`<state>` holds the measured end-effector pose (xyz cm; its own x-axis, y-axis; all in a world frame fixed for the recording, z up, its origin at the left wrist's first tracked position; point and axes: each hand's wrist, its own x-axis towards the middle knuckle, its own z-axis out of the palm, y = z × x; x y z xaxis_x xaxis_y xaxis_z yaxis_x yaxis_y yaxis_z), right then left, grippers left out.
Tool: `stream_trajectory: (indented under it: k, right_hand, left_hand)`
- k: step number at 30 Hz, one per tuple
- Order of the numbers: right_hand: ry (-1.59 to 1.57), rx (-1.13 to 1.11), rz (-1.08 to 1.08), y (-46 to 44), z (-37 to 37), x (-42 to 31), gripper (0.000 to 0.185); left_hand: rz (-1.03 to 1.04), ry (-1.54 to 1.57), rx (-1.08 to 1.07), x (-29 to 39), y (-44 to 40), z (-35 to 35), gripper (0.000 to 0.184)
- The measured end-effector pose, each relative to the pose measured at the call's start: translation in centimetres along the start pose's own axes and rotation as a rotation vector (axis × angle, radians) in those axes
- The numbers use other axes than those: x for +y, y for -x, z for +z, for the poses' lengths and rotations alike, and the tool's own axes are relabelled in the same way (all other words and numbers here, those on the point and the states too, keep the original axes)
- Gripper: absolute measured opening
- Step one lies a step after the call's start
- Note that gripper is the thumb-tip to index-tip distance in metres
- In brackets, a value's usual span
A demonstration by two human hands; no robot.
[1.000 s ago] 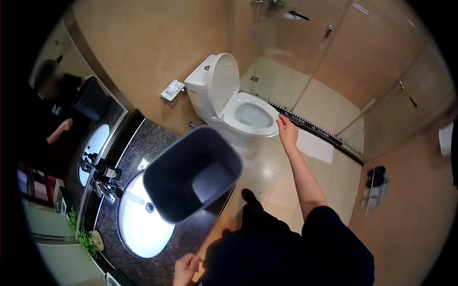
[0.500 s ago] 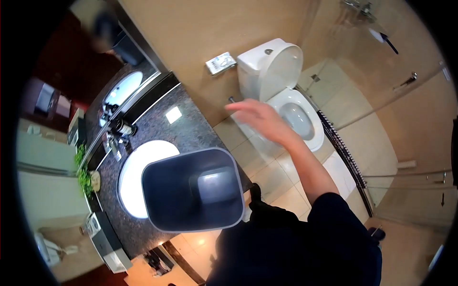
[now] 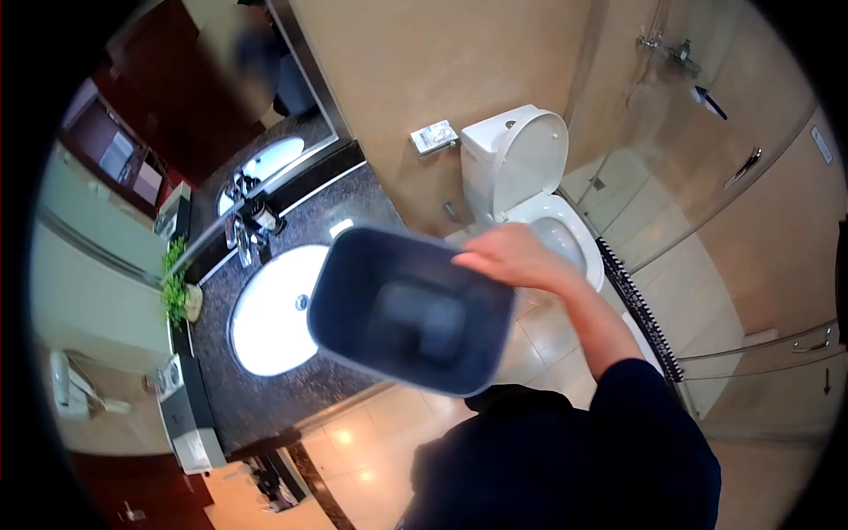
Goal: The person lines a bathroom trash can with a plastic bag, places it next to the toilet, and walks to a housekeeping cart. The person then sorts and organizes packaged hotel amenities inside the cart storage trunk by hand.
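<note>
A dark rectangular bin (image 3: 353, 305), open side up, is in front of me over the counter's edge, partly covering the white sink (image 3: 274, 318). My right hand (image 3: 517, 256) has its fingers closed on the bin's upper right rim. The inside of the bin is blurred, with a pale reflection at its bottom. My left hand is out of view.
A toilet (image 3: 534, 163) with its lid raised stands behind my right hand. The dark stone counter (image 3: 344, 208) holds a faucet (image 3: 243, 238), a dark bottle (image 3: 265, 215), a green plant (image 3: 174, 300) and a grey box (image 3: 190, 420). Glass shower panels (image 3: 707, 203) stand at right.
My right hand has come from beside the toilet to the bin's rim and closed on it. The bin has shifted right and tilted. My left hand has left the view.
</note>
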<state>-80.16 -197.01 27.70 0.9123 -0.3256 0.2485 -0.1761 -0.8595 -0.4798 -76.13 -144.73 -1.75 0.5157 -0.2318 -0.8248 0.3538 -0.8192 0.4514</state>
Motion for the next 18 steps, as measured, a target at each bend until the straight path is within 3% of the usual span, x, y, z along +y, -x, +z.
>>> stream_trajectory:
  k: [4,5,7,11,12,14,15,16,17,18]
  right_hand:
    - [-0.069,0.177,0.394,12.4,-4.6,-0.1,0.03]
    - [-0.191,0.162,0.631,15.0,-5.9,-1.6,0.032]
    - [-0.14,0.234,0.729,20.8,-5.9,-0.4,0.033]
    - [0.155,0.13,0.904,29.0,-3.1,2.9,0.031]
    - [0.224,0.107,0.886,30.8,-1.3,4.6,0.031]
    - [0.359,0.025,0.862,34.3,3.2,8.2,0.03]
    - [0.392,-0.019,0.895,36.5,6.4,10.8,0.031]
    - [0.425,-0.067,0.914,37.4,9.1,12.0,0.031]
    - [0.422,-0.127,0.94,39.0,12.6,13.8,0.029]
    - [0.383,-0.156,0.93,40.0,15.4,14.6,0.026]
  left_hand:
    - [-0.027,0.089,-0.004,-5.5,1.2,1.9,0.028]
    - [-0.038,0.111,-0.009,-7.1,1.6,2.3,0.028]
    - [-0.069,0.148,-0.017,-10.1,3.1,3.7,0.027]
    - [-0.087,0.105,-0.045,-16.1,6.4,6.0,0.026]
    - [-0.015,0.003,-0.058,-17.6,7.1,6.3,0.026]
    - [0.541,-0.547,0.047,-21.4,8.5,5.9,0.026]
    - [0.696,-0.692,0.112,-22.7,9.0,5.3,0.025]
    - [0.099,-0.149,-0.168,-19.6,10.8,3.2,0.03]
    - [-0.531,0.348,-0.078,-13.9,13.4,1.0,0.039]
    - [-0.547,0.319,-0.074,-10.3,16.5,0.0,0.039]
